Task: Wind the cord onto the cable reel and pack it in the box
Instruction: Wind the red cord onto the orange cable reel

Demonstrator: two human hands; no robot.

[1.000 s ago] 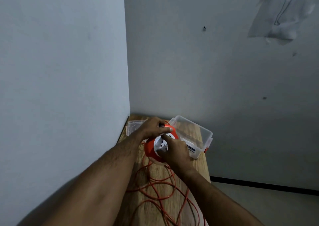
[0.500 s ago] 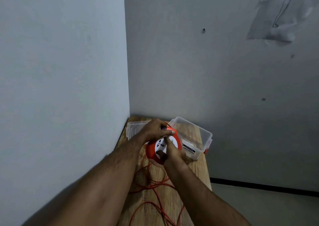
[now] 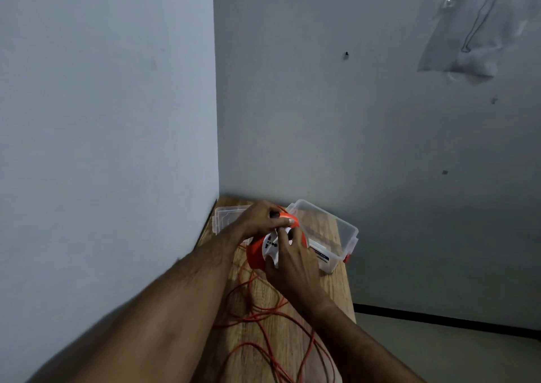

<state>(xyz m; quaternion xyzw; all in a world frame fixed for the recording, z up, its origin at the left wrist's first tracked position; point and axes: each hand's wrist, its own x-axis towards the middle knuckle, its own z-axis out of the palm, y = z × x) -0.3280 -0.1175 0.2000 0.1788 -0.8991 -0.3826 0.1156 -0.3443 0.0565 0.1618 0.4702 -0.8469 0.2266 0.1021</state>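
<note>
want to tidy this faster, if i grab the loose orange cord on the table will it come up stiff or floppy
Probably floppy: the cord lies in slack, overlapping loops on the table. It looks thin, so likely light. The crossed loops may snag or drag together when lifted.

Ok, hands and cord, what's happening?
Both hands on reel: left grips rim, right on white face. Cord mostly loose on table. Box open behind.

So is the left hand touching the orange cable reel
Touching. The head view shows the left hand with its fingers curled over the top rim of the orange plastic cable reel.
</note>
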